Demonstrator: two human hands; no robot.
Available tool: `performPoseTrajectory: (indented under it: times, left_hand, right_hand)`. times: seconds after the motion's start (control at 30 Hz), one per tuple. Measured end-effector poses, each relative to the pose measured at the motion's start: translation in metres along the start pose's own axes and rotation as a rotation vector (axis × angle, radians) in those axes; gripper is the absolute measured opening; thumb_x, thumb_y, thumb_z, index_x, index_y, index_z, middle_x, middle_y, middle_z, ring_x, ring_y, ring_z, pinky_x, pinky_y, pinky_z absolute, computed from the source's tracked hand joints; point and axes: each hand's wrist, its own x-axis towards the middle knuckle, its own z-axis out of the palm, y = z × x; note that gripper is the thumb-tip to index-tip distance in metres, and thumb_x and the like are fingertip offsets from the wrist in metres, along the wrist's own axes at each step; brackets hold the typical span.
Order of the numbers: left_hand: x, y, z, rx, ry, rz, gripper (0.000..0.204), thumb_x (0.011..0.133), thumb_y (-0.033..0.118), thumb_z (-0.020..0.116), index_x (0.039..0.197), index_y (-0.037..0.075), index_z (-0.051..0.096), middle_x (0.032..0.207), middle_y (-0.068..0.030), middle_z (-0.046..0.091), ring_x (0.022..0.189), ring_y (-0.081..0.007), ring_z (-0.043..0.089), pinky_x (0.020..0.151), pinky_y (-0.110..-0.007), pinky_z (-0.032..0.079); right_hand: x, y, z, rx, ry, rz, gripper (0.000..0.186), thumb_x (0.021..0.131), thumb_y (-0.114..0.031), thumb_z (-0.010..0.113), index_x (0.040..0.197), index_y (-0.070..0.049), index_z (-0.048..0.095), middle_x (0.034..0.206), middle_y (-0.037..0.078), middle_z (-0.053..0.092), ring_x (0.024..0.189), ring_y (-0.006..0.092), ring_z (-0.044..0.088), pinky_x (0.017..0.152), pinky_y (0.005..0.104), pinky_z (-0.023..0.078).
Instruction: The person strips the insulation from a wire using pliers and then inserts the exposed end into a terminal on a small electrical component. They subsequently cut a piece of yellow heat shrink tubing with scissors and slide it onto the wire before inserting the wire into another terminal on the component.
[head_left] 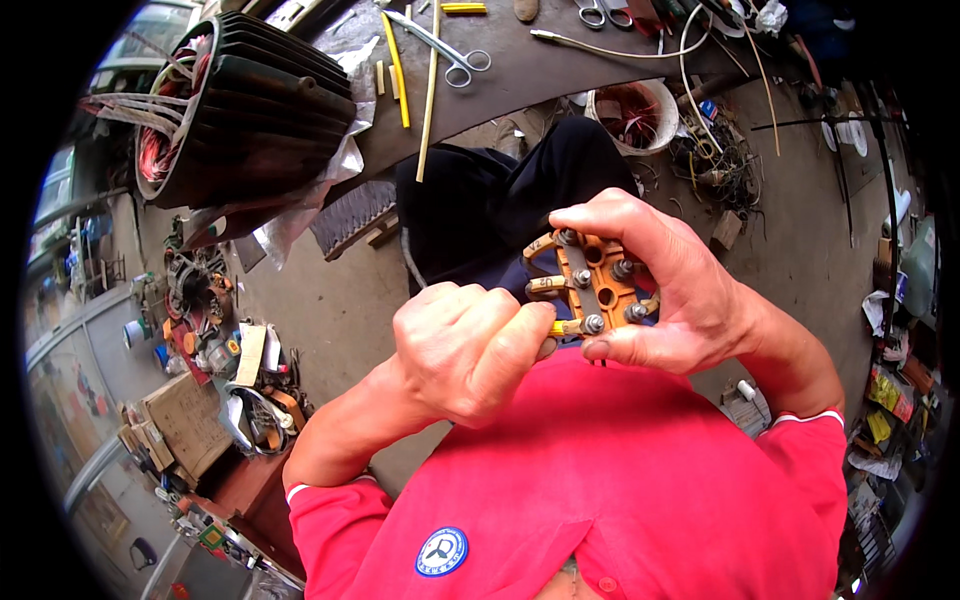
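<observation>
An orange motor terminal block (603,285) with several metal studs and nuts is held up in front of my chest. My right hand (680,280) grips it by its top and bottom edges, fingers above and thumb below. Leads in yellowish sleeves (541,285) come off the block's left side. My left hand (475,345) is closed at the lower left corner, thumb and forefinger pinched at the end of a yellow-sleeved lead (566,328) by the lowest stud. What lies inside the left fist is hidden.
A ribbed motor housing (265,110) with red windings and pale leads stands on the bench (520,80) at far left. Scissors (455,65), yellow sleeving (397,70) and a cable (600,48) lie there too. Beyond my knees is a white bucket (655,115) of wire; boxes (185,425) stand left.
</observation>
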Motion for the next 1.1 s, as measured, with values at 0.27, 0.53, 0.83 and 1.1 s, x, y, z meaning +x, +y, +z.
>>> performPoseTrajectory:
  times: [0.27,0.53,0.83,1.1]
  left_hand:
    - [0.004,0.005,0.011,-0.145,0.030,-0.114,0.027,0.082,0.013,0.074,0.102,-0.001,0.062,0.070,-0.0056,0.053,0.053,-0.0165,0.051,0.046,-0.029,0.037]
    - [0.000,-0.010,0.005,-1.107,-0.144,-0.776,0.019,0.098,0.009,0.066,0.112,-0.003,0.070,0.116,-0.0112,0.061,0.106,-0.0190,0.060,0.090,-0.032,0.049]
    - [-0.004,-0.013,0.032,-1.153,0.003,-0.736,0.016,0.091,0.012,0.077,0.101,0.002,0.070,0.104,-0.0068,0.061,0.094,-0.0135,0.060,0.082,-0.030,0.050]
    - [0.010,-0.017,0.034,-0.455,0.031,-0.450,0.023,0.081,0.002,0.080,0.100,0.002,0.068,0.104,-0.0129,0.063,0.088,-0.0239,0.064,0.075,-0.032,0.053]
  right_hand:
    - [0.002,0.009,-0.006,0.042,-0.019,-0.029,0.081,0.067,-0.012,0.088,0.138,-0.004,0.051,0.114,0.014,0.062,0.101,0.0305,0.065,0.087,0.0384,0.054]
    - [0.005,0.007,-0.021,-0.086,-0.038,-0.163,0.082,0.061,-0.007,0.089,0.135,-0.006,0.053,0.120,0.014,0.063,0.106,0.0326,0.065,0.087,0.0411,0.055]
    - [0.009,0.005,-0.027,-0.224,-0.068,-0.134,0.073,0.065,-0.007,0.087,0.129,-0.005,0.052,0.122,0.017,0.061,0.106,0.0359,0.065,0.086,0.0405,0.056]
    - [0.008,0.006,-0.028,-0.225,-0.067,-0.038,0.074,0.063,-0.004,0.086,0.129,-0.004,0.051,0.121,0.017,0.059,0.095,0.0329,0.068,0.078,0.0379,0.058]
